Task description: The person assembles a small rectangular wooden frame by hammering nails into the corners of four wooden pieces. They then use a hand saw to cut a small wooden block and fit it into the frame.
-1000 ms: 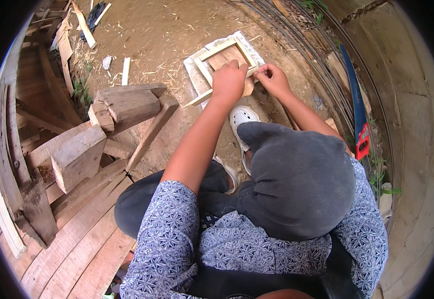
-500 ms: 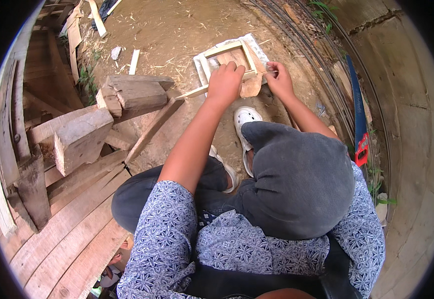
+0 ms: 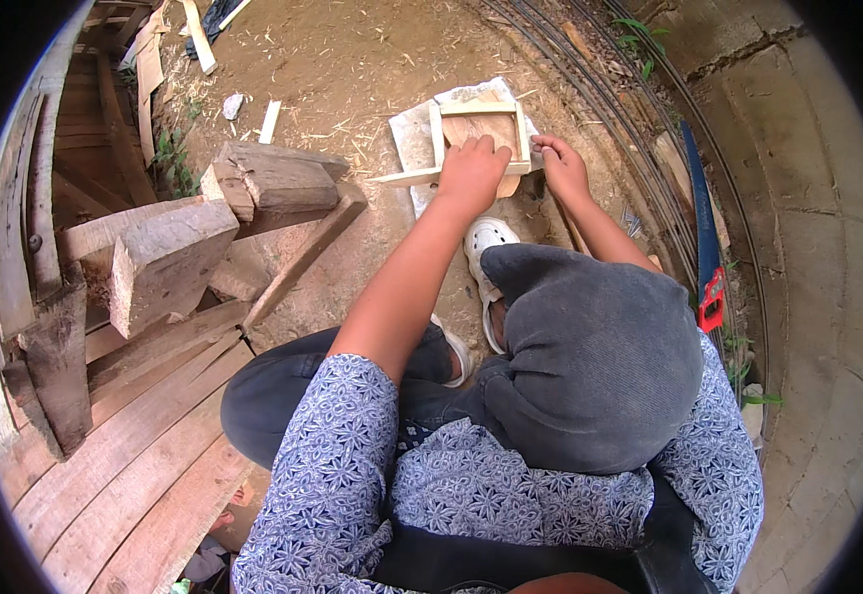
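Note:
A small rectangular frame of pale wooden strips lies on a whitish slab on the ground. Its near strip runs out past the frame's left corner. Inside the frame shows a thin brown wooden board, with a bit of brown jutting out below the near strip. My left hand is closed over the near strip, its fingers bent across the wood. At the frame's near right corner, my right hand has its fingertips pinched together; whatever is between them is too small to make out.
Heavy wooden blocks and planks stand at my left. A blue handsaw with a red handle lies at my right, beside long metal rods and a concrete wall. Several nails lie near my right forearm.
The wooden frame has turned clockwise, so its near strip now lies almost level. Both hands shifted slightly right and nearer with it. Less brown board shows below the near strip.

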`<state>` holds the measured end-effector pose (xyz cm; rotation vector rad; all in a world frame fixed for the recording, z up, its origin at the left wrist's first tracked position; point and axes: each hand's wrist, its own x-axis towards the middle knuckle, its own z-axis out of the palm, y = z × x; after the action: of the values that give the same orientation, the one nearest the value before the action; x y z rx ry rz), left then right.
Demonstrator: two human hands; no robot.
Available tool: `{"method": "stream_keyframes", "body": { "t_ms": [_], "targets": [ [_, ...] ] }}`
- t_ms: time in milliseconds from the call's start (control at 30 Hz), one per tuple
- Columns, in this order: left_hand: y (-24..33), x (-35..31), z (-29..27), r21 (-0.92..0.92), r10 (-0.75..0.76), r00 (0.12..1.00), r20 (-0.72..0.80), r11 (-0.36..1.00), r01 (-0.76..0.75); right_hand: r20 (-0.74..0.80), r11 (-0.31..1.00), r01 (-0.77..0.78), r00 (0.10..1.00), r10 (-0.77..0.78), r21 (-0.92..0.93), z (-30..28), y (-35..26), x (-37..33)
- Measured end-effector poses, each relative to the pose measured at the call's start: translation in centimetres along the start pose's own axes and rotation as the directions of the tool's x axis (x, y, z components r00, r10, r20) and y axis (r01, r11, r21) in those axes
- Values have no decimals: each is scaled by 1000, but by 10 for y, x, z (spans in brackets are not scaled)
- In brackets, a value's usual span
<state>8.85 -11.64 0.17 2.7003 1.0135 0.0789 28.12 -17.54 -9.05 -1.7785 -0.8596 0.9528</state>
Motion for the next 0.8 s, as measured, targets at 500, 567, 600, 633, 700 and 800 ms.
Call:
{"method": "stream_keyframes", "body": {
  "t_ms": [500, 567, 600, 633, 700, 800],
  "targets": [
    [-1, -10, 21, 100, -54, 987, -151, 993, 69, -30, 987, 159, 987, -158, 5, 8, -26, -32],
    [7, -1, 14, 11, -55, 996, -71, 998, 56, 141, 983, -65, 989, 41, 170, -13, -11, -31],
    [8, -5, 14, 76, -84, 991, -108, 993, 93, 189, 976, -62, 982, 22, 209, -5, -25, -40],
    [6, -7, 14, 81, -121, 987, -106, 988, 129, 238, 968, -63, 971, 3, 244, 2, -39, -51],
    [7, -8, 11, 26, -83, 991, -106, 996, 87, 266, 970, 104, 950, -163, 221, 0, -29, -49],
    [14, -21, -10, 18, -47, 991, -126, 999, 50, 342, 982, 3, 937, -69, 190, -11, -20, -36]
  ]
}}
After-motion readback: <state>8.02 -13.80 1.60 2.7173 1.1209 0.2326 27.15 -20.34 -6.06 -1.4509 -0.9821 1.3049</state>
